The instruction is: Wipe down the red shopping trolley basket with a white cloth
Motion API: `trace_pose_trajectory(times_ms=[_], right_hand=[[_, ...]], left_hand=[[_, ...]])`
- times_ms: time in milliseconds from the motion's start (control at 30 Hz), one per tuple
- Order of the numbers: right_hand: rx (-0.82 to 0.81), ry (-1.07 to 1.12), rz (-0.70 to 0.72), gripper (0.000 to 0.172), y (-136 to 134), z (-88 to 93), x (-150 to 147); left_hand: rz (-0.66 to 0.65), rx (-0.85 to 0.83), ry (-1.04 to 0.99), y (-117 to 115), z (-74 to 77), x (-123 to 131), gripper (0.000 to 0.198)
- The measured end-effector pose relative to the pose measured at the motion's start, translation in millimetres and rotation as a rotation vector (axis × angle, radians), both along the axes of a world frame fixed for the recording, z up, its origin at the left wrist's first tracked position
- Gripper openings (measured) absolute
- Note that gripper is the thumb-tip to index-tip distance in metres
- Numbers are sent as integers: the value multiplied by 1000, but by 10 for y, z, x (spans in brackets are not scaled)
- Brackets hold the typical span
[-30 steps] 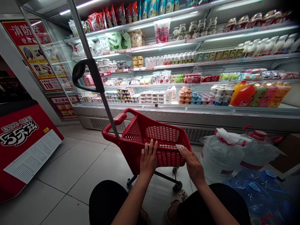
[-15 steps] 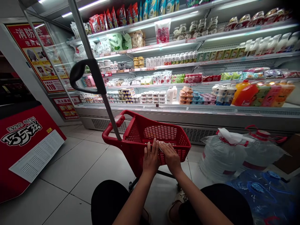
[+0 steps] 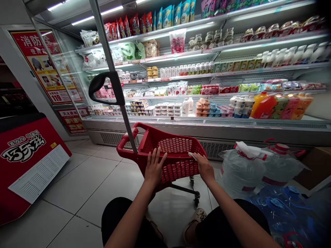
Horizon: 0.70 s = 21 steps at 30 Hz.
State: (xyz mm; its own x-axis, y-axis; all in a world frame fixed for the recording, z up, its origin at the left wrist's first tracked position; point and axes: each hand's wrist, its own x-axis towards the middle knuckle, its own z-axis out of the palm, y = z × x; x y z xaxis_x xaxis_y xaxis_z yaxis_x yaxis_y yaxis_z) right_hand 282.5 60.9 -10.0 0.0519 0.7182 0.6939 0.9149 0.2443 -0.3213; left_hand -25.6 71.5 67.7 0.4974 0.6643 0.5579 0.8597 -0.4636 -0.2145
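Observation:
A red plastic shopping cart (image 3: 178, 172) with perforated sides stands in front of my knees. My left hand (image 3: 154, 168) lies on its near rim with fingers spread, holding nothing. Farther right along the same rim, my right hand (image 3: 204, 168) presses a small white tissue (image 3: 191, 155) under its fingers; most of the tissue is hidden. Inside, I see no goods in the visible part of the basket. A grey pole with a black loop handle (image 3: 120, 88) rises at the cart's left end.
Behind the cart runs a lit refrigerated shelf unit (image 3: 165, 120) of dairy and drinks. Large wrapped water bottles (image 3: 241, 172) and blue bottles (image 3: 279, 206) stand on the floor at right, beside a cardboard box (image 3: 314, 168). A red freezer (image 3: 31, 162) is at left.
My hands have moved apart along the rim: the left one leftward, the right one rightward with the tissue. The view has shifted slightly, and a cart wheel now shows below.

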Motion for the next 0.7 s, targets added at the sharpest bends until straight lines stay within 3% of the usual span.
trace_pose_trajectory(times_ms=[100, 300, 400, 500, 700], right_hand=[[-13, 18, 5, 61, 61, 92, -266], [28, -62, 207, 66, 165, 295, -1255], [62, -106, 259, 71, 119, 294, -1403], [84, -180, 265, 72, 9, 183, -1059], [31, -119, 27, 71, -190, -92, 157]], left_hand=[[17, -39, -20, -20, 17, 8, 85], [78, -73, -49, -47, 7, 114, 89], [93, -68, -38, -65, -18, 78, 90], [82, -64, -40, -95, -55, 37, 86], [83, -35, -90, -139, -117, 109, 83]])
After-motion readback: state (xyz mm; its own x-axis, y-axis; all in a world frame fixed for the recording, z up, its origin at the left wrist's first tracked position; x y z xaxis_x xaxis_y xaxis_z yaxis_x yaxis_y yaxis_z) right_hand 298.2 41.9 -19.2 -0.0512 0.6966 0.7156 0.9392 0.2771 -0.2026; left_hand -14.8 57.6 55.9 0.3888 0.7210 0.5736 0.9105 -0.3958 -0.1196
